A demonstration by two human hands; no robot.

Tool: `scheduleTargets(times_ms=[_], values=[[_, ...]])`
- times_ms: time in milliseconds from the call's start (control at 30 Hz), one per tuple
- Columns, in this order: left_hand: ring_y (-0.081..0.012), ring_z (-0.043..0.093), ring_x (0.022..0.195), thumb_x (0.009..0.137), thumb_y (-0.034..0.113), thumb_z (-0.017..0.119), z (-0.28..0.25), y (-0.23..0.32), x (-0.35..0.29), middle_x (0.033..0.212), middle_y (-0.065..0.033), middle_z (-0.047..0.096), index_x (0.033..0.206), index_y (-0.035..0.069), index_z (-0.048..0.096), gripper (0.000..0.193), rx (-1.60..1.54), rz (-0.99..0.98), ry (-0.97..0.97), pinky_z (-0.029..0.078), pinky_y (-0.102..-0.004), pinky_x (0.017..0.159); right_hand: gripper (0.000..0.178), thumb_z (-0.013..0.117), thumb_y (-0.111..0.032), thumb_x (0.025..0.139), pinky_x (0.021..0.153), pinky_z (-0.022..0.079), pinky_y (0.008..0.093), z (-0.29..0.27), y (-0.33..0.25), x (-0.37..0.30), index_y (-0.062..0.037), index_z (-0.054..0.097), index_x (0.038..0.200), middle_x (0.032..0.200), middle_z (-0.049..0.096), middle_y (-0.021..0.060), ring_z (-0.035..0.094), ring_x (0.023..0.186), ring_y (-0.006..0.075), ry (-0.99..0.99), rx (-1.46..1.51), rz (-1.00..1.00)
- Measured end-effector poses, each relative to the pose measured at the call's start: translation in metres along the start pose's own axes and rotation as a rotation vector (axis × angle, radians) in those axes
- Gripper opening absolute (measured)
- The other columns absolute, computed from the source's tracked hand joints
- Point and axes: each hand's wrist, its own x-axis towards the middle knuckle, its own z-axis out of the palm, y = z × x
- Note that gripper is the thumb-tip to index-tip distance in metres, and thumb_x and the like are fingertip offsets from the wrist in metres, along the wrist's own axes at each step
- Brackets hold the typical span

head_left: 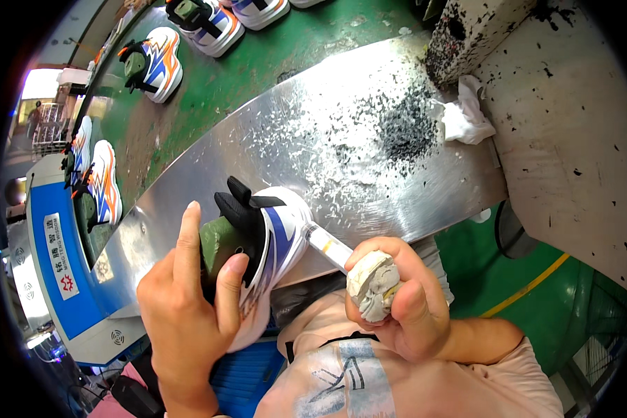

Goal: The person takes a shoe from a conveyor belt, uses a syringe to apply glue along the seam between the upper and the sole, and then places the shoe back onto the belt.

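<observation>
We hold one white sneaker [275, 244] with blue and orange flashes over our lap at the near edge of the steel counter [272, 139]. Our left hand [188, 306] is wrapped tight around its collar and the green last inside. Our right hand [397, 299] is closed on one crusted tool [348, 261], whose pale tip touches the toe.

What could go wrong: the grip on the tool is high and caked with dried paste, so it may slip and smear or scratch the clean upper. Black grit [397, 125] lies scattered on the counter, and it would stick to the shoe if we set it down there. Our left fingers sit close to the working tip.

On the green belt [258, 63] we count about six more sneakers, though the rim cuts some off. One crumpled white rag [467, 115] lies by the grit.
</observation>
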Motion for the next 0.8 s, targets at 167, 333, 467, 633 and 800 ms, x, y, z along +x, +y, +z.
scheduleTargets(times_ms=[167,333,467,633,800], values=[[-0.0366,0.059,0.053,0.086,0.019,0.060,-0.001,0.022,0.010,0.062,-0.0220,0.058,0.114,-0.013,0.053,0.043,0.080,-0.204,-0.032,0.043,-0.0418,0.049,0.066,0.049,-0.054,0.090,0.068,0.037,0.0197,0.010,0.007,-0.004,0.0017,0.038,0.125,0.093,0.052,0.0041,0.045,0.078,0.0057,-0.002,-0.016,-0.114],[-0.0396,0.058,0.053,0.089,0.021,0.057,-0.003,0.024,0.015,0.056,-0.0236,0.056,0.107,-0.014,0.056,0.039,0.118,-0.249,0.008,0.042,-0.0455,0.051,0.058,0.050,-0.043,0.094,0.081,0.040,0.0211,0.025,0.018,-0.015,0.0019,0.036,0.127,0.105,0.052,0.0043,0.048,0.091,0.0068,-0.059,-0.003,-0.184],[-0.0415,0.058,0.055,0.090,0.023,0.055,-0.002,0.018,0.018,0.057,-0.0254,0.055,0.103,-0.014,0.058,0.039,0.086,-0.245,0.012,0.043,-0.0478,0.053,0.058,0.050,-0.044,0.094,0.075,0.041,0.0214,0.028,0.027,-0.022,0.0013,0.037,0.127,0.102,0.052,0.0039,0.047,0.085,0.0073,-0.113,-0.181,-0.247],[-0.0426,0.057,0.064,0.091,0.019,0.050,-0.006,0.008,0.009,0.079,-0.0278,0.061,0.116,0.000,0.058,0.033,-0.127,-0.415,-0.061,0.042,-0.0461,0.060,0.065,0.039,-0.060,0.092,0.059,0.039,0.0230,0.023,0.029,-0.021,-0.0020,0.042,0.121,0.083,0.051,0.0015,0.046,0.067,0.0083,-0.014,-0.038,-0.177],[-0.0425,0.028,0.134,0.070,0.022,0.073,0.001,-0.015,-0.022,0.140,-0.0219,0.038,0.128,0.011,0.054,0.062,-0.211,0.216,0.058,0.027,-0.0522,0.108,0.049,0.028,-0.049,0.100,0.043,0.020,0.0232,-0.011,0.008,0.034,-0.0091,0.052,0.114,0.060,0.027,-0.0041,0.020,0.049,0.0083,0.051,0.533,0.101]])
